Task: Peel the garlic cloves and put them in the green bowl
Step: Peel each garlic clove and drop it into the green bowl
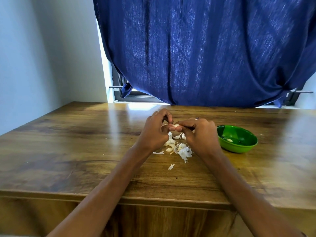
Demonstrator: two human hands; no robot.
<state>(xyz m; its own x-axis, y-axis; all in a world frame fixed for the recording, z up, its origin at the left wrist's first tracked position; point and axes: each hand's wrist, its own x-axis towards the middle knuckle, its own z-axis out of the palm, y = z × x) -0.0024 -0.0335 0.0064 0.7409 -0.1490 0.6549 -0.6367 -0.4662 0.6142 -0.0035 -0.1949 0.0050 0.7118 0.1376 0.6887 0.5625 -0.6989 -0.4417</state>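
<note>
1. Nearest the camera, two bare forearms reach out over the wooden bench (71, 137).
2. Left hand (154, 132) and right hand (198, 134) meet above it, their fingers (186, 124) curled and pinching one garlic clove (176, 126) between them.
3. Below the hands lies a heap of white garlic skins (183, 151) with a few cloves among them.
4. Just right of the right hand sits the green bowl (246, 144), one peeled clove (229, 139) inside.
5. Behind hangs a blue curtain (205, 48).
</note>
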